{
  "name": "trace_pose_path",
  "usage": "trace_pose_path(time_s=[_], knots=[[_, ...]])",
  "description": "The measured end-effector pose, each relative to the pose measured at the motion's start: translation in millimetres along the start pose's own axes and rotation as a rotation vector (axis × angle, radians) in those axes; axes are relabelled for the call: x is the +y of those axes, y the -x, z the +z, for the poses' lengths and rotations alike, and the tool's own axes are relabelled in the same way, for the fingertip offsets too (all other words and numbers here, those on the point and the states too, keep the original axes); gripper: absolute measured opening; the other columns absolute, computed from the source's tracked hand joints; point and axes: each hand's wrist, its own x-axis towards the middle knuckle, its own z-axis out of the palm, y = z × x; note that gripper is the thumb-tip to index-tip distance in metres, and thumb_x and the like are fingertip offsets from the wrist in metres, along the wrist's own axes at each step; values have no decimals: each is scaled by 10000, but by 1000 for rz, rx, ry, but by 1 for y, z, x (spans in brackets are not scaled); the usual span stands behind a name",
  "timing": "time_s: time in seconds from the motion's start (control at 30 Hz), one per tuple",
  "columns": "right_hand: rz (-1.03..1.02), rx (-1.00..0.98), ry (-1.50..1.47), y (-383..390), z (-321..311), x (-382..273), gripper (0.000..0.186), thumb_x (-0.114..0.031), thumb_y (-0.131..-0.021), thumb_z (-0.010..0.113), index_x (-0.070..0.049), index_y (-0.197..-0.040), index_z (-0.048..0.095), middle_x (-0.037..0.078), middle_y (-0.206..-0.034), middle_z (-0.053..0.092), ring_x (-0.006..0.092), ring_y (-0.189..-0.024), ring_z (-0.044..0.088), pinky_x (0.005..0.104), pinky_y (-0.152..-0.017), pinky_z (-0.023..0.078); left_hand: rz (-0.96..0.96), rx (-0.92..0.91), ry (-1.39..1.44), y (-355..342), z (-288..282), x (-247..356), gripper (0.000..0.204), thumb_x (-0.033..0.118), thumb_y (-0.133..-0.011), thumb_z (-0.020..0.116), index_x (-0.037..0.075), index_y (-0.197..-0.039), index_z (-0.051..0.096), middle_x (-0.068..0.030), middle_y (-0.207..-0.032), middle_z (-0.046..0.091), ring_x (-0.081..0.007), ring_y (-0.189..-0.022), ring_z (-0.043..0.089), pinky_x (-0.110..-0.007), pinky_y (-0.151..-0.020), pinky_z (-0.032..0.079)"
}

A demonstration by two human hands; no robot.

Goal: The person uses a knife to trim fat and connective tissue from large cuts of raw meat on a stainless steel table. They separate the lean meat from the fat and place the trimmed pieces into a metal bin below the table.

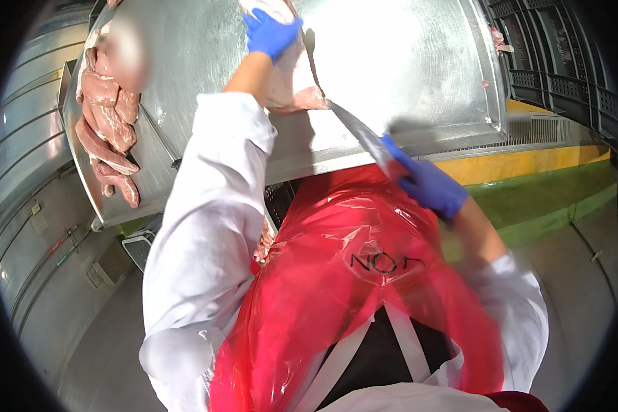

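Note:
A long pale slab of raw meat [285, 86] lies on the metal table, its pink end toward me. My left hand [271, 36], in a blue glove, rests on top of the slab with its fingers spread. My right hand [429, 182], also gloved in blue, is closed around a knife, whose handle is hidden in the grip. The knife's long blade [360, 130] points up and left, with its tip at the near right corner of the meat. Whether the tip is in the meat or only beside it, I cannot tell.
Several trimmed pieces of pink meat [106, 110] are heaped along the left edge of the metal table [398, 62]. A thin dark rod [159, 137] lies beside them. The table's raised rim runs close to my red apron [350, 247]. Black plastic crates [556, 62] stand at the right.

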Motion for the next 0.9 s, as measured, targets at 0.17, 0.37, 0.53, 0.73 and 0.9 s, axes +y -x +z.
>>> trace_pose_path(time_s=[0.17,0.37,0.53,0.73,0.9], knots=[[248,229,-180,66,-39,24,899,11,-902,510,-304,-1636,99,120,-800,641,197,-641,570,320,-652,519,-9,0,-110,6,-19,-6,880,305,-702,806,-115,-1385,445,-310,-1295,595,-406,-1197,618,-465,-1018,517],[256,462,-387,67,-73,28,901,35,-895,436,-378,-1631,119,21,-738,565,91,-573,477,250,-477,459,-230,-606,1392,34,-72,-75,567,141,-833,600,-89,-1345,526,-196,-1240,649,-330,-1124,653,-452,-1005,533],[222,385,-372,39,-106,22,877,22,-898,448,-324,-1639,132,11,-717,548,82,-574,475,260,-468,442,-345,-218,690,55,-60,-155,498,133,-895,629,-38,-1354,542,-177,-1194,663,-251,-1081,652,-364,-971,525],[-1,306,-156,-50,-140,0,824,-49,-955,490,-320,-1641,125,8,-692,563,88,-591,512,268,-538,471,-25,136,-112,58,-58,-62,659,437,-808,798,-76,-1193,645,-264,-1205,662,-357,-1095,668,-399,-933,531],[-80,253,-15,-132,-137,-73,813,-67,-967,513,-317,-1639,131,48,-777,632,109,-636,578,298,-603,521,-280,129,196,47,-60,-113,530,406,-776,804,-32,-1051,689,-232,-1026,679,-386,-944,673,-431,-849,543]])
